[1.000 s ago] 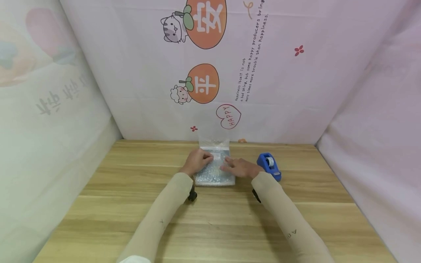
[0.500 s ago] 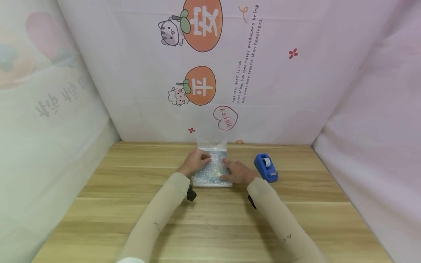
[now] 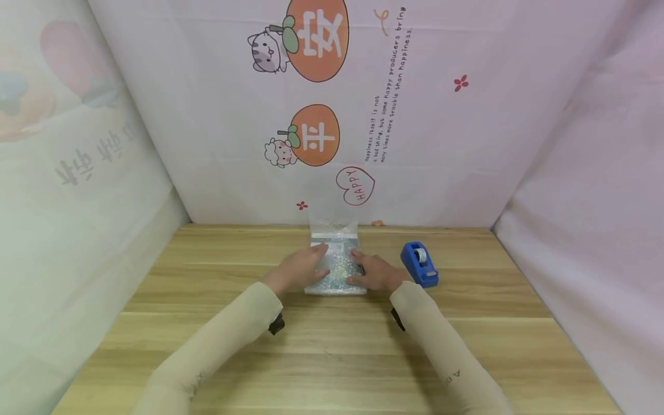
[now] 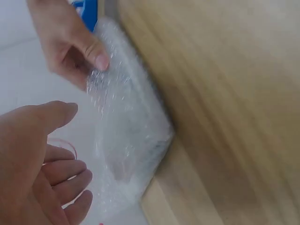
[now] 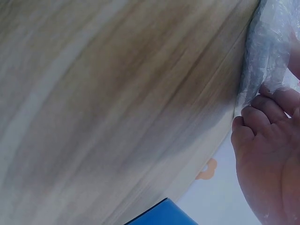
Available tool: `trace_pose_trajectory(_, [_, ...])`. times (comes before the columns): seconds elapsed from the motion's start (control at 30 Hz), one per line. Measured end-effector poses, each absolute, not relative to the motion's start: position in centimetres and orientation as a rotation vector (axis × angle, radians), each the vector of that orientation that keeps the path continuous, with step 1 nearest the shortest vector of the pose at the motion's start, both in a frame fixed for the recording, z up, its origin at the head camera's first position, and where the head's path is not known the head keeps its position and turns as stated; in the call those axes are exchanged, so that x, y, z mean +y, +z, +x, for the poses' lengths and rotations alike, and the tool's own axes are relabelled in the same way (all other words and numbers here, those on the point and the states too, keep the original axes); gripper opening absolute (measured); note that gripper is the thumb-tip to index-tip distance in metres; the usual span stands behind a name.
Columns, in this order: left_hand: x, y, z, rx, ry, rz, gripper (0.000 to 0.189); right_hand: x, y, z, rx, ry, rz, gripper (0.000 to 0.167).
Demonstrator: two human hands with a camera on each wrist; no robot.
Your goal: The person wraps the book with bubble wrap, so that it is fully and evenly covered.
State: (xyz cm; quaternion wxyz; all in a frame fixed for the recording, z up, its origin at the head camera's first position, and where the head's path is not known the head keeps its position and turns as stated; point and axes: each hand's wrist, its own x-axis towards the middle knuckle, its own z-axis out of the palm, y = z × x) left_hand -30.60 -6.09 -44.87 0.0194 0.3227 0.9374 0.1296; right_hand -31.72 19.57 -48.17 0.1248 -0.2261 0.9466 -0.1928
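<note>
A flat package in clear bubble wrap (image 3: 339, 271) lies near the back of the wooden table, its loose wrap end reaching toward the backdrop. A pale strip shows across its upper part. At the package's left side is my left hand (image 3: 297, 270), fingers and thumb spread apart, nothing between them; the left wrist view shows this hand (image 4: 37, 154) beside the wrap. My right hand (image 3: 378, 272) rests on the right side, thumb and index finger spread over the wrap. In the right wrist view, several fingertips of that hand (image 5: 272, 131) touch the bubble wrap (image 5: 265, 51).
To the right of the package stands a blue tape dispenser (image 3: 419, 264) with a roll of tape; its blue corner (image 5: 164, 214) shows in the right wrist view. A printed cloth backdrop (image 3: 425, 190) rises behind the wooden table (image 3: 332, 357), with cloth on both sides.
My left hand, earlier with its fingertips together on the pale strip, has opened and shifted left and nearer. The right hand stays on the package, after a slight shift earlier.
</note>
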Motion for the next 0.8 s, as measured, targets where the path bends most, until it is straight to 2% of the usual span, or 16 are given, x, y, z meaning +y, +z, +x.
trace_pose_trajectory(0.2, [-6.0, -45.5, -27.8, 2.817, 0.200, 1.087, 0.082, 19.4, -48.3, -31.8, 2.766, -0.552, -0.661, 0.081])
trace_pose_trajectory(0.43, [-5.2, -48.1, -26.8, 2.780, 0.168, 1.076, 0.092, 19.3, -48.5, -31.8, 2.761, -0.562, -0.680, 0.081])
trace_pose_trajectory(0.57, [-5.1, -49.6, -27.0, 2.773, 0.186, 1.017, 0.092, 19.1, -48.6, -31.8, 2.760, -0.553, -0.677, 0.080])
trace_pose_trajectory(0.8, [-4.9, -49.5, -26.8, 2.768, 0.211, 0.996, 0.088, 19.3, -48.4, -31.8, 2.759, -0.543, -0.700, 0.079])
